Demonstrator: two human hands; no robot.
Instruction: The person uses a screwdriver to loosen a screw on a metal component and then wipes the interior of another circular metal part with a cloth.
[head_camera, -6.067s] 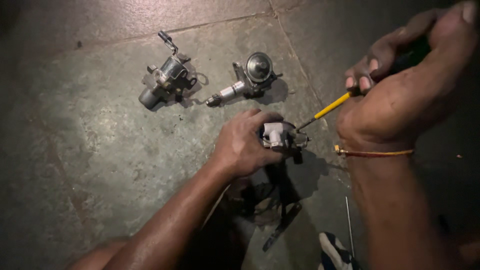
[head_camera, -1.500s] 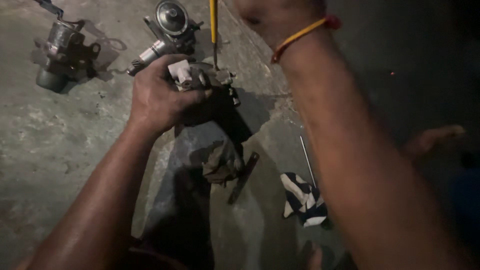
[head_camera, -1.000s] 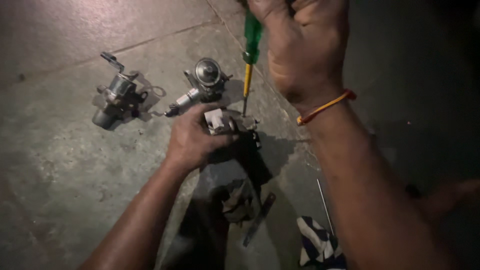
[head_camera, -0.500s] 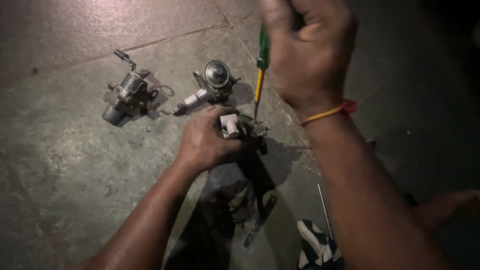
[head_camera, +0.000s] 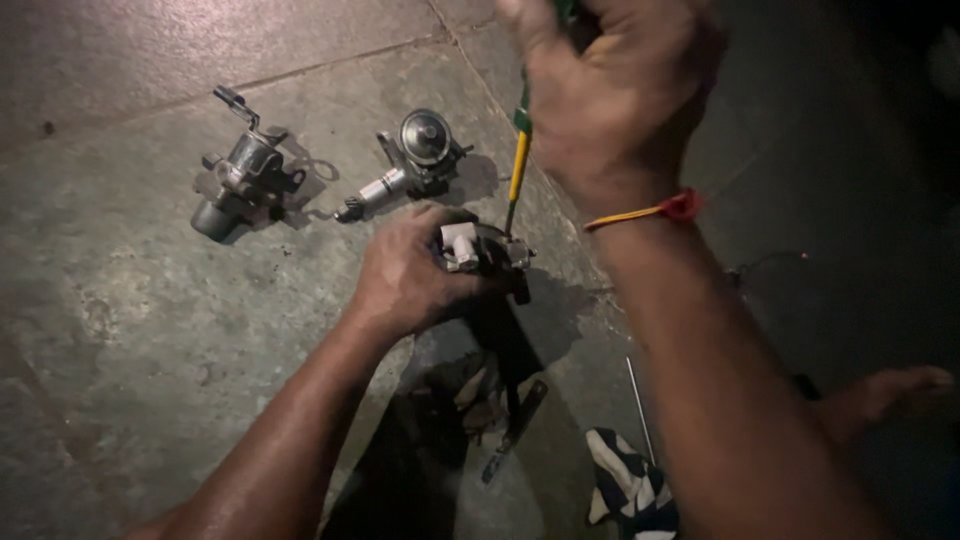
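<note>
My left hand (head_camera: 405, 275) is closed over a small metal carburettor body (head_camera: 480, 250), pinning it to the stone floor (head_camera: 120, 330) near the middle of my view; my right hand (head_camera: 610, 90) is fisted round the green handle of a screwdriver (head_camera: 517, 165), up at one o'clock from the part; the yellow shank runs nearly upright, top at twelve, tip at six, and it meets the part's right edge, just beside my left fingertips; so the long axis of the tool stands almost square to the floor, and the part lies directly below my right fist, with my left hand the nearer, already touching it; two more carburettor-like parts rest apart at ten (head_camera: 240, 180) and eleven o'clock (head_camera: 415, 160); at six o'clock lies a dark flat tool (head_camera: 515, 430), and at five a thin rod (head_camera: 638, 410) beside a striped cloth (head_camera: 625, 490).
</note>
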